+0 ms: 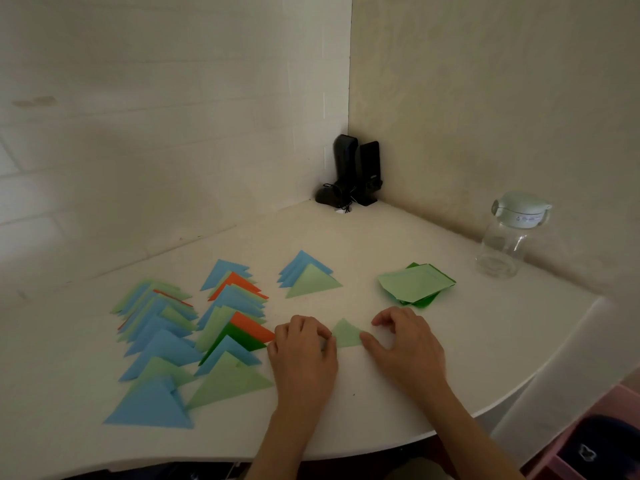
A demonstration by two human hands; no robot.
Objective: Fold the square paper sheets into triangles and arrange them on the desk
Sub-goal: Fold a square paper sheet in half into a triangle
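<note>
A light green paper (pixel 345 335) folded into a triangle lies on the white desk (pixel 398 403) between my hands. My left hand (pixel 304 355) covers its left corner with curled fingers. My right hand (pixel 403 341) presses its right corner with the thumb, the other fingers curled above the desk. A small stack of green square sheets (pixel 415 284) sits beyond my right hand. Rows of folded blue, green and orange triangles (pixel 194 327) overlap on the left, and a smaller group of blue and green triangles (pixel 308 277) lies behind my left hand.
A clear bottle with a pale lid (pixel 509 237) stands at the right by the wall. Two black speakers (pixel 356 171) fill the far corner. The desk's curved front edge runs under my forearms. A pink bin (pixel 595 448) sits below right.
</note>
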